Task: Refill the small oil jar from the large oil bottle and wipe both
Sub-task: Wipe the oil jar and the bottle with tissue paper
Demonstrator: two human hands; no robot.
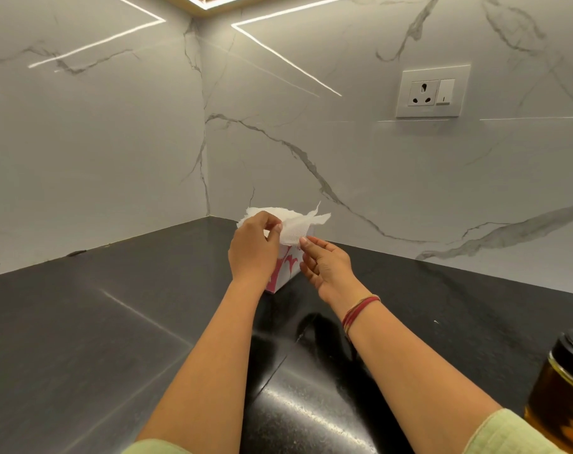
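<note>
Above the tissue box (286, 270), my left hand (254, 247) pinches the soft, easy-to-tear tissue (295, 229) near its top, my right hand (327, 268) touches its lower edge with loose open fingers, and the probably slippery oil jar (560, 398) stands well right of the box.

At the middle of the frame, the left hand (252, 247) pinches a white tissue (291, 229) between thumb and fingers, above a pink-and-white tissue box (286, 273). The right hand (327, 267), just right of it, has loosely spread fingers, one fingertip touching the tissue's lower edge. Red threads (360, 314) circle the right wrist. The box stands on a black counter (115, 322) near the corner of the marble wall (360, 158). At the lower right edge is a black-lidded jar (560, 394) of amber oil. A socket (431, 91) sits upper right.
</note>
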